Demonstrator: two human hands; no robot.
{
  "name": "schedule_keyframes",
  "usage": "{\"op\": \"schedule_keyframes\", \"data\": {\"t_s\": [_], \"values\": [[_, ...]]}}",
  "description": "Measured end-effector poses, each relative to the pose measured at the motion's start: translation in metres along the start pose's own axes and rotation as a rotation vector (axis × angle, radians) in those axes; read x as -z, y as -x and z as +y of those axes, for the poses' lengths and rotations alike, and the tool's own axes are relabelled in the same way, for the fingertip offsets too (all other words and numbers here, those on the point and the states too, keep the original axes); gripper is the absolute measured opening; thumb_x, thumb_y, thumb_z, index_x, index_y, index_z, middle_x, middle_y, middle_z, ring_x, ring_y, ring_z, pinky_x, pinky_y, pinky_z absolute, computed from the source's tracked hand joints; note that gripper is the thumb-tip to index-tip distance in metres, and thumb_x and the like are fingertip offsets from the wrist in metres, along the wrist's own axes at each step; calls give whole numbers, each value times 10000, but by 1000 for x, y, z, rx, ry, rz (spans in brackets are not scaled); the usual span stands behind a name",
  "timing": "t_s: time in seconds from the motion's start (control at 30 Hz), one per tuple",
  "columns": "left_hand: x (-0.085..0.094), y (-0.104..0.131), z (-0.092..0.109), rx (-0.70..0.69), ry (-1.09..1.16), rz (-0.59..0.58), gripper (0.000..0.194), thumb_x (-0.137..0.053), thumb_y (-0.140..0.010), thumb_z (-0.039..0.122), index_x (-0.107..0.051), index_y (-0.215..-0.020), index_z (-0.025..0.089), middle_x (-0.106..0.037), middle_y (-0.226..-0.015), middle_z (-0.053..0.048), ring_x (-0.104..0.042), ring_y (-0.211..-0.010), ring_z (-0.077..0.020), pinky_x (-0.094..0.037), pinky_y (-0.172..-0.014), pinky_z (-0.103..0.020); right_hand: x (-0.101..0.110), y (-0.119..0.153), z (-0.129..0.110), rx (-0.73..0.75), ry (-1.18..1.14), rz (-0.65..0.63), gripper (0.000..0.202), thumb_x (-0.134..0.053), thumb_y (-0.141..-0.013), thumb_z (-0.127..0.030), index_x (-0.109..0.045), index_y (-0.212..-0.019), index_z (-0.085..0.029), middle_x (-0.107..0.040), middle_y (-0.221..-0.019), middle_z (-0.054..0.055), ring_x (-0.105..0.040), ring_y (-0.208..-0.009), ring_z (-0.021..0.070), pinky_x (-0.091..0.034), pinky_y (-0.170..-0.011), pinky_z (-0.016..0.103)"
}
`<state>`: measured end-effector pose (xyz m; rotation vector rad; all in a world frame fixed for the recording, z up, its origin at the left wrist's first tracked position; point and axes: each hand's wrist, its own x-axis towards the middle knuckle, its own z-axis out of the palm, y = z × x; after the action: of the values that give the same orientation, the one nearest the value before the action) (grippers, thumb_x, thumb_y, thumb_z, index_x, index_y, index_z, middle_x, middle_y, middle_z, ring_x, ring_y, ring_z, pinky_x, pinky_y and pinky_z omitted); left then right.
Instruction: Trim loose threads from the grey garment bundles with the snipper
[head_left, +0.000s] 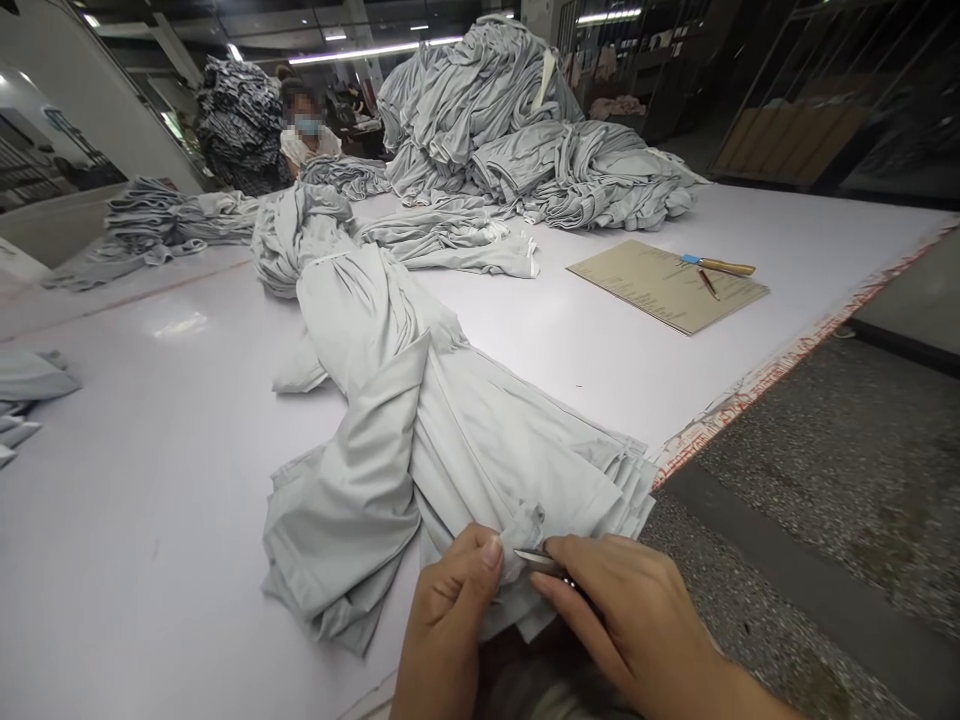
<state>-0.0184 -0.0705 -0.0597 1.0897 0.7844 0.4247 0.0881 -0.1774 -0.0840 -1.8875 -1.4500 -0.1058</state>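
Observation:
My left hand [459,590] is closed, pinching an edge of light grey fabric [480,430] between thumb and fingers. My right hand [626,590] is wrapped around a pair of small thread snips [536,560], whose metal blades point left at the pinched cloth. Most of the snips' body is hidden in the palm. The garment bundle lies along the table, gathered in the middle and fanned out in layers near my hands. Another folded part of the cloth [345,500] hangs over to the left.
The white table [150,480] has a worn right edge [787,370]. Brown cardboard sheets [645,290] carry a wooden-handled tool [720,265] and a pen [708,284]. Large grey garment piles [480,100] stand behind. A masked person [304,130] is at the far side.

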Motion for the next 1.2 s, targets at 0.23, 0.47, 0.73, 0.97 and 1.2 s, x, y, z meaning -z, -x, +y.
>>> {"op": "schedule_keyframes", "data": {"t_s": [0.23, 0.47, 0.73, 0.97, 1.2], "values": [[1, -2, -1, -61, -175, -43, 358, -554, -885, 378, -638, -618, 154, -516, -653, -2, -495, -614, -140, -404, -623, -259, -2, 3, 1, -52, -83, -47, 378, -360, -1022, -351, -574, -761, -179, -582, -558, -23, -555, -477, 128, -349, -506, 236], [26, 0, 13, -733, -587, 110, 292, -520, -833, 85, -748, -870, 264, -629, -988, -23, -587, -887, -162, -420, -782, -234, 16, 4, 20, -358, -226, -74, 254, -476, -951, -407, -558, -815, -210, -512, -572, -51, -501, -486, 120, -368, -472, 203], [-35, -36, -8, -399, -923, -236, 259, -616, -784, 315, -593, -1002, 178, -526, -687, 4, -515, -612, -186, -383, -597, -298, 35, 0, 34, -584, -359, 209, 218, -536, -896, -407, -614, -852, -209, -603, -714, -15, -553, -612, 149, -407, -502, 206], [-37, -51, -18, -321, -867, -263, 123, -469, -879, 231, -508, -765, 208, -486, -636, 34, -495, -631, -151, -382, -616, -250, 32, 7, 31, -568, -399, 161, 239, -534, -895, -408, -608, -803, -200, -576, -689, -21, -533, -610, 141, -403, -526, 208], [-5, -18, -6, -523, -603, -95, 147, -558, -804, 165, -504, -676, 212, -545, -737, -10, -554, -853, -194, -417, -747, -255, 8, 2, 22, -510, -619, -51, 137, -625, -777, -248, -527, -866, -216, -531, -723, -32, -537, -653, 147, -446, -579, 213]]}}
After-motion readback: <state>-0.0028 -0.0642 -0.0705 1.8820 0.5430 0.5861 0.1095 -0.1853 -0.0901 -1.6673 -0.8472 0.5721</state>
